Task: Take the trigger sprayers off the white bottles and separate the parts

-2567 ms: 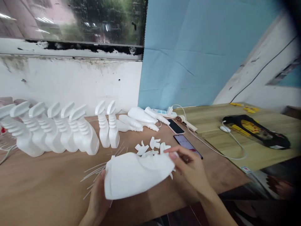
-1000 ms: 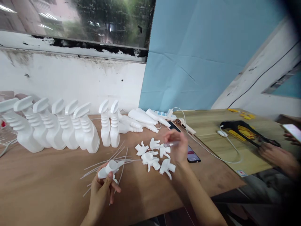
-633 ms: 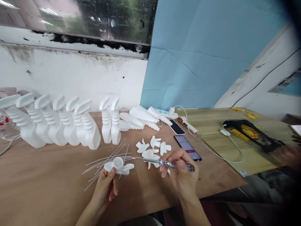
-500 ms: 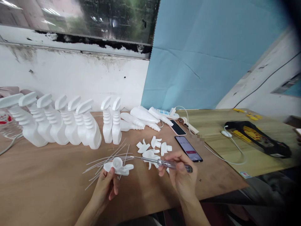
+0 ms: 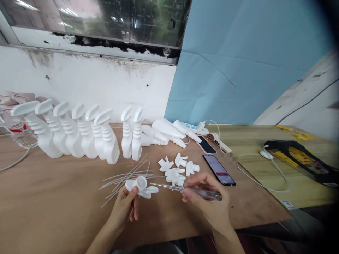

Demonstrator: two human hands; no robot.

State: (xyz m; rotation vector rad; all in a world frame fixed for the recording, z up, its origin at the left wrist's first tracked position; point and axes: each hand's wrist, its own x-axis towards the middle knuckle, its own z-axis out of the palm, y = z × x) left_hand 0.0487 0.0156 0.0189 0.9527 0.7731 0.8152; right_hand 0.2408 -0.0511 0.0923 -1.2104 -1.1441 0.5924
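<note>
Low over the table, my left hand pinches a white spray bottle trigger head, its round collar facing up. My right hand is closed around the clear handle of a screwdriver; the thin metal shaft points left, its tip close to the trigger head. Whether the tip touches it I cannot tell. Beneath and behind the left hand lie several thin white tubes. Between the hands, a little farther back, sits a small pile of white trigger heads.
White spray bottles stand in a row at the back left, with more bottles lying beside them. Right of the pile are a lit phone, another phone and a white cable. A black frame with yellow pieces lies far right.
The whole view has shifted, so the scene sits farther right. The screwdriver tip has come lower relative to the trigger head. Both hands keep their holds.
</note>
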